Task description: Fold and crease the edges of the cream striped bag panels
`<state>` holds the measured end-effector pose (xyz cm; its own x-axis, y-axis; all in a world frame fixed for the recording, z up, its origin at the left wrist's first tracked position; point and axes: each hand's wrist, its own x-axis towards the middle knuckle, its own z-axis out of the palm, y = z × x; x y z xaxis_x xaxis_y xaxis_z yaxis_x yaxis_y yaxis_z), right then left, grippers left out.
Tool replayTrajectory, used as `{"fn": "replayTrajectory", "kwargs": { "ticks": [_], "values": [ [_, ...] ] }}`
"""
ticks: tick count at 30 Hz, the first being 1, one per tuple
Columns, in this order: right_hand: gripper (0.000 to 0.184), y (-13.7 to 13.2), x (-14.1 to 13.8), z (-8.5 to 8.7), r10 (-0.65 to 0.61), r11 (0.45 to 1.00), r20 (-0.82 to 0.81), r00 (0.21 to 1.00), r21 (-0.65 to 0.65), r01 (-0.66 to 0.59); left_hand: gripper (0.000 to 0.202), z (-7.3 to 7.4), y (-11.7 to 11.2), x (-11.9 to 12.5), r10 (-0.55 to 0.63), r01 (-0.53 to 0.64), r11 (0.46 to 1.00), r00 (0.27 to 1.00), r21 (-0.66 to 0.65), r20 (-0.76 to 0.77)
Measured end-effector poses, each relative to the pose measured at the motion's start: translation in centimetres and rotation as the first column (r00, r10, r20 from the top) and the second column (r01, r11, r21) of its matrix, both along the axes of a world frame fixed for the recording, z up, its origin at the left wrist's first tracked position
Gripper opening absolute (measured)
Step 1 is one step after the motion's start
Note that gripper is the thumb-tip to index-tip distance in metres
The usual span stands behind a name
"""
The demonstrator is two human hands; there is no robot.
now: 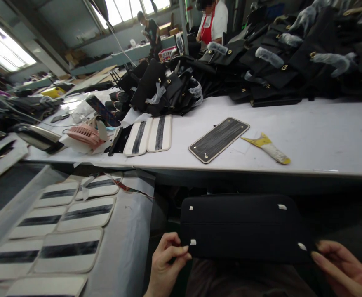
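Observation:
A black rectangular fabric panel (243, 231) with rounded corners hangs above my lap, four small white patches near its corners. My left hand (169, 260) pinches its lower left corner between thumb and fingers. At the lower right corner, my right hand (342, 264) grips the panel's edge. On the white table beyond lies a dark grey panel (219, 139) with a pale rim and small metal studs. Beside it rests a yellow-handled pointed tool (269, 148), its handle partly wrapped in white; its exact kind is unclear.
Several white panels with black stripes (69, 249) cover a side table at left. Two more striped panels (159, 134) lie on the white table (323, 140), near a pink fan (86, 134) and a metal kettle (38, 138). Black bags (276, 62) are heaped behind. Two people stand farther back.

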<state>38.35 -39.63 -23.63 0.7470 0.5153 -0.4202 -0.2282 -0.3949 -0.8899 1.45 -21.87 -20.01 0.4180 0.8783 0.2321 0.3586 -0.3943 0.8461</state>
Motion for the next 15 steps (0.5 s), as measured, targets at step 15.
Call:
{"fn": "replayTrajectory", "kwargs": {
  "ticks": [15],
  "values": [
    [0.086, 5.9, 1.9, 5.5, 0.366, 0.917, 0.27, 0.89, -0.266, -0.297, 0.081, 2.3, 3.3, 3.7, 0.229, -0.242, 0.91, 0.97, -0.337, -0.078]
  ]
}}
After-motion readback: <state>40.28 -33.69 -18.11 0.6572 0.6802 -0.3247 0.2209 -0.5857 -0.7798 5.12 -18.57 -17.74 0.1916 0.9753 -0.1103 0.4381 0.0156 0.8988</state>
